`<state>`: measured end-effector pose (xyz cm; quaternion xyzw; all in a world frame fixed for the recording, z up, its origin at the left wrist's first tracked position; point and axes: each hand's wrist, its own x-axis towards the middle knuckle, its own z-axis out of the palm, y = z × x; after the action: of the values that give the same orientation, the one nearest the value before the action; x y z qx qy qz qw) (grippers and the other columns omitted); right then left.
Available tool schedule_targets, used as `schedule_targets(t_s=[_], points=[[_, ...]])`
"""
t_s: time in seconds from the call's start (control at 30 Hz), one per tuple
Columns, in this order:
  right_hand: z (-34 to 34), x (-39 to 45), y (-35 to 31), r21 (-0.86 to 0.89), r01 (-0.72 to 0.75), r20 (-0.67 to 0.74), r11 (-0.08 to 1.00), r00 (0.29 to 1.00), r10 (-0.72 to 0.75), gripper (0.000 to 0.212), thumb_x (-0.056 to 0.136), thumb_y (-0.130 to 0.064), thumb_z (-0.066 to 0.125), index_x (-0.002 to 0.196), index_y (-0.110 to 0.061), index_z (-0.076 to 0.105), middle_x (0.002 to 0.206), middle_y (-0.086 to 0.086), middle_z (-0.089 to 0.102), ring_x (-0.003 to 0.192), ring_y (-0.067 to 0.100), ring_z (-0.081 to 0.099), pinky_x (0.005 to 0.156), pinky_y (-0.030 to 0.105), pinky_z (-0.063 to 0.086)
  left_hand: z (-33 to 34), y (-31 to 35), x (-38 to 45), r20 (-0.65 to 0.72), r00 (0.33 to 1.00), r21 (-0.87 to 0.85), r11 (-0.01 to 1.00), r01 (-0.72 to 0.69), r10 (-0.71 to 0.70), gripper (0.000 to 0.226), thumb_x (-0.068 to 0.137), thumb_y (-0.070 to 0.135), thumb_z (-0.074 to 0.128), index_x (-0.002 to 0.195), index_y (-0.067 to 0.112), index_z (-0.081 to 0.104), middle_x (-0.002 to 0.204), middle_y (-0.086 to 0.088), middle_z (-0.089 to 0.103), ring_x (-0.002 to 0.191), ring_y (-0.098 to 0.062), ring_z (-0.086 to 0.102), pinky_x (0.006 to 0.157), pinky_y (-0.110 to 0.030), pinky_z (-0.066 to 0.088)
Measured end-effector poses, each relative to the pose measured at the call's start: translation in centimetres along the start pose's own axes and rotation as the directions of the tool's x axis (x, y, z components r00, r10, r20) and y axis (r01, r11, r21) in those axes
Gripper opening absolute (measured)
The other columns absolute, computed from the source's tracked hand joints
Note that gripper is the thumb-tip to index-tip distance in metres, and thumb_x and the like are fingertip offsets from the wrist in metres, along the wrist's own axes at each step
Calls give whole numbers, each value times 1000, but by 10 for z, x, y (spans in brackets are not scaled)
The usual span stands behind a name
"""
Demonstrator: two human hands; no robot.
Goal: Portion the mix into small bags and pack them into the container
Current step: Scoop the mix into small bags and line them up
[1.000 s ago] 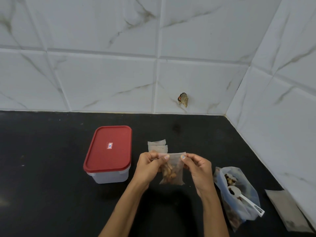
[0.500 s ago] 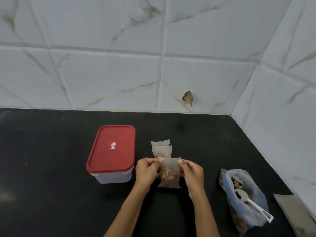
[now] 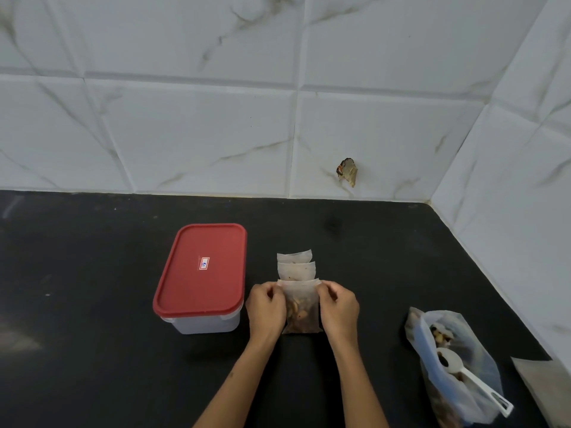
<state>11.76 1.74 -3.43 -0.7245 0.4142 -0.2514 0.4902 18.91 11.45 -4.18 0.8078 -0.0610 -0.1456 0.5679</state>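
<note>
Three small bags sit in a short row on the black counter (image 3: 92,350): two filled ones lying flat, the farther small bag (image 3: 294,256) at 12 o'clock of the nearer flat bag (image 3: 296,270), and a third small bag (image 3: 301,307) held between two hands. One container (image 3: 204,322) with a red lid (image 3: 200,270) on it stands at 9 o'clock of the held bag, just beside the left hand. One large bag of mix (image 3: 454,366) lies open at 4 o'clock of the hands, well apart from them, with one white scoop (image 3: 472,384) resting in its mouth, handle pointing toward 4 o'clock. One flat grey packet (image 3: 543,387) lies at the right edge.

Left hand (image 3: 267,310) is curled, its fingertips pinching the upper left corner of the held bag. Right hand (image 3: 338,308) is curled likewise, pinching the upper right corner. Both grip the top edge, with the bag's bottom at or just above the counter; I cannot tell which.

Held bag is translucent, upright, its lower half filled with brown and tan pieces, its upper part clear and flat. Its top overlaps the near edge of the nearer flat bag.
</note>
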Motion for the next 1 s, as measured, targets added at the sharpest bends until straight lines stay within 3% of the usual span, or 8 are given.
schedule_targets(t_s=[0.33, 0.47, 0.53, 0.63, 0.73, 0.83, 0.93, 1.0], points=[[1, 1, 3, -56, -22, -56, 998, 998, 19, 17, 91, -23, 58, 90, -13, 72, 88, 2, 60, 76, 5, 55, 60, 6, 34, -1, 10, -8, -56, 997, 47, 997, -53, 55, 9, 95, 18, 53, 88, 21, 60, 101, -6, 60, 80, -4, 52, 72, -15, 38], [-2, 1, 0, 35, -27, -86, 999, 996, 30, 19, 91, -26, 58, 102, -18, 71, 97, -1, 64, 87, 7, 59, 76, 16, 47, -2, 14, -9, -50, 997, 36, 997, -64, 66, 3, 93, 29, 57, 94, 26, 57, 109, -5, 56, 84, -5, 56, 70, -13, 41], [-8, -1, -7, 123, -25, -108, 992, 993, 39, 20, 91, -26, 58, 108, -25, 68, 99, -6, 65, 89, 7, 62, 82, 34, 55, 0, 17, -12, -45, 994, 71, 993, -96, 99, 17, 92, 34, 57, 106, 24, 58, 116, -3, 52, 94, -9, 57, 80, -22, 47], [-32, -7, -23, 210, 6, -112, 978, 994, 18, 23, 92, -24, 58, 114, -24, 64, 91, -8, 65, 83, 7, 64, 73, 27, 57, 9, 33, -27, -70, 972, 191, 960, -206, 223, 36, 94, 37, 54, 125, 19, 56, 128, 1, 44, 118, -15, 48, 106, -37, 33], [-73, -13, -35, 230, 70, -166, 971, 986, -32, 22, 92, -23, 58, 112, -23, 64, 89, -6, 66, 83, 7, 64, 66, 19, 54, 29, 59, -51, -38, 936, 75, 935, -348, 351, 33, 95, 35, 51, 123, 17, 58, 126, 3, 49, 117, -10, 48, 105, -34, 37], [-126, -18, -27, 189, 100, -297, 977, 954, -40, 21, 91, -23, 59, 111, -21, 66, 90, -5, 67, 85, 10, 65, 74, 25, 54, 62, 81, -85, 28, 907, -146, 899, -412, 420, 22, 95, 29, 53, 115, 21, 59, 114, 6, 58, 105, -3, 55, 89, -18, 45], [-190, -25, -3, 67, 71, -483, 995, 875, -30, 22, 90, -22, 59, 110, -18, 67, 97, -1, 70, 88, 12, 64, 81, 28, 51, 102, 99, -129, 228, 884, -386, 872, -302, 407, 16, 96, 25, 53, 107, 18, 62, 100, 4, 67, 92, -4, 64, 80, -16, 50], [-230, -30, 18, -32, -27, -589, 999, 808, 3, 23, 90, -17, 59, 110, -10, 68, 101, 7, 70, 89, 17, 63, 79, 22, 44, 130, 107, -161, 397, 859, -474, 874, -109, 322, 18, 97, 21, 52, 103, 10, 65, 94, -1, 70, 86, -9, 66, 80, -22, 54]])
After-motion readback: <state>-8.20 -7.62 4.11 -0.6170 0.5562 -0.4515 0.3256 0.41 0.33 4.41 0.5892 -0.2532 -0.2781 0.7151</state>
